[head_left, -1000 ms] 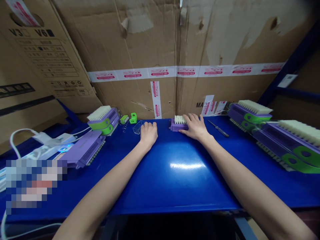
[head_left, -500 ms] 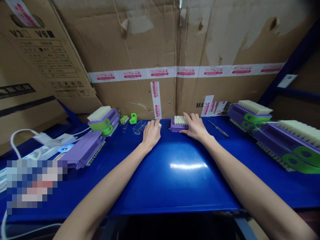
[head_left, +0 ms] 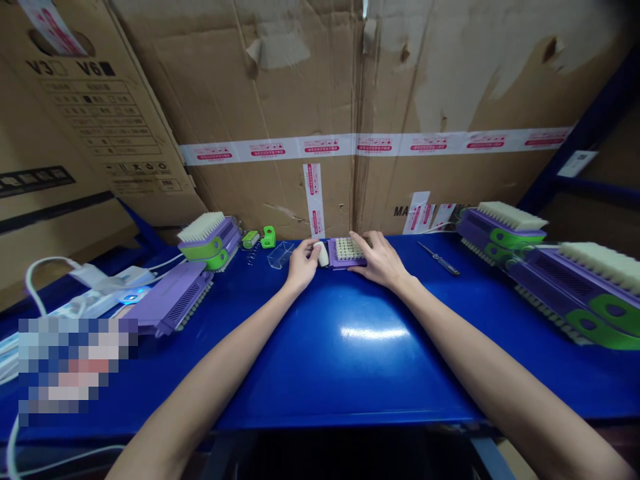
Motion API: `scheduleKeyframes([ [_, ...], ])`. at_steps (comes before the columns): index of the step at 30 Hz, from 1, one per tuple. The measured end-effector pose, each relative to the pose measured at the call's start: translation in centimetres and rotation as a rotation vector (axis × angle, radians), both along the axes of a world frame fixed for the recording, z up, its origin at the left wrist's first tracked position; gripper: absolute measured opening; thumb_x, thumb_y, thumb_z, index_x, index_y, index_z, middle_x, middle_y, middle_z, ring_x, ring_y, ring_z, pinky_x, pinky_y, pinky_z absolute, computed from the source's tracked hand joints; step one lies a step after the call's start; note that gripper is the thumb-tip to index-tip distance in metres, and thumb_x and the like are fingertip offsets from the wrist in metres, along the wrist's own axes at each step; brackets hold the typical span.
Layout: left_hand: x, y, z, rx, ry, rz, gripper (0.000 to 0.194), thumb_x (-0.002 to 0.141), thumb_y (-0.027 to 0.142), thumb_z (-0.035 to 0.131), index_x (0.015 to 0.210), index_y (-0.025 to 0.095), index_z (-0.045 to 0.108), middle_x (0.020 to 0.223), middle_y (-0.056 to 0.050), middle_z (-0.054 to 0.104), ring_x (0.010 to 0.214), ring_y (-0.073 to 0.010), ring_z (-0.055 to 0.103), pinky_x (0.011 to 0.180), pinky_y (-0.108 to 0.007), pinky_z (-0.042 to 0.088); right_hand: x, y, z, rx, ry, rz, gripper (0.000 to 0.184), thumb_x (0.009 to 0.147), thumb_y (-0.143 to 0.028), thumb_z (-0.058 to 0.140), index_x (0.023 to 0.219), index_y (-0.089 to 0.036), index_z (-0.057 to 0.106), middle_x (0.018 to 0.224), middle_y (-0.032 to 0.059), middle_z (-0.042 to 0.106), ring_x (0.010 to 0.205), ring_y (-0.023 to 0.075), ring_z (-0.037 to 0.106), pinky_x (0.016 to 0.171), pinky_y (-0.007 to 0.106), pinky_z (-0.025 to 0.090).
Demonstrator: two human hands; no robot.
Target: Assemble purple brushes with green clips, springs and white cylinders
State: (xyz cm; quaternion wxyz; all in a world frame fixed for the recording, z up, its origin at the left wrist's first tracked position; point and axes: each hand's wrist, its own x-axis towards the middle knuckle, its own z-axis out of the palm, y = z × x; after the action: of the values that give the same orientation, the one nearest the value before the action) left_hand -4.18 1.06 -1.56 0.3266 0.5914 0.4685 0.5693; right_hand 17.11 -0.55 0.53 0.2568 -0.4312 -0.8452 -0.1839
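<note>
In the head view, my right hand (head_left: 383,260) is closed around the right end of a purple brush block (head_left: 341,264) with cream bristles, its thumb along the near side. The bristle side is tilted toward me. My left hand (head_left: 301,265) pinches a small white rounded piece (head_left: 323,254) between thumb and fingers. This piece is at the block's left end; I cannot tell if the two touch. Just left of that hand lies a clear plastic box (head_left: 280,255). A green bracket (head_left: 269,237) and a small green-and-silver part (head_left: 251,239) sit farther left.
Purple-and-green brushes (head_left: 209,241) are stacked on the left, beside a power strip (head_left: 95,293) with white cables. More brushes (head_left: 565,280) stand at right. A screwdriver (head_left: 440,259) lies right of my hands. Cardboard (head_left: 270,93) walls the back of the blue table (head_left: 350,380).
The brush block has shifted left and tipped so its bristles face me more. The white piece, mostly hidden by my left hand before, now shows at the block's left end.
</note>
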Motion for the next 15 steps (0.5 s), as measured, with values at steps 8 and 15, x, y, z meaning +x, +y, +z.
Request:
scheduleKeyframes([
  [8,0.2,-0.3,0.4,-0.007,0.003,-0.081,0.044,0.07,0.025,0.072,0.11,0.012,0.061,0.101,-0.011,0.068,0.082,-0.0177,0.064,0.068,-0.026,0.053,0.2,0.0,-0.1,0.094,-0.015,-0.025,0.077,0.075,-0.046,0.068,0.137,-0.01,0.041,0.111,0.0186,0.051,0.101,0.0322,0.047,0.088,0.046,0.045],
  [15,0.1,-0.7,1.0,-0.075,0.028,-0.164,0.052,0.071,0.027,0.072,0.119,0.01,0.059,0.094,-0.01,0.069,0.07,-0.0152,0.062,0.054,-0.023,0.051,0.6,0.2,-0.1,0.156,-0.015,-0.029,0.076,0.071,-0.053,0.068,0.133,-0.014,0.045,0.107,0.0165,0.051,0.123,0.0395,0.037,0.101,0.061,0.032],
])
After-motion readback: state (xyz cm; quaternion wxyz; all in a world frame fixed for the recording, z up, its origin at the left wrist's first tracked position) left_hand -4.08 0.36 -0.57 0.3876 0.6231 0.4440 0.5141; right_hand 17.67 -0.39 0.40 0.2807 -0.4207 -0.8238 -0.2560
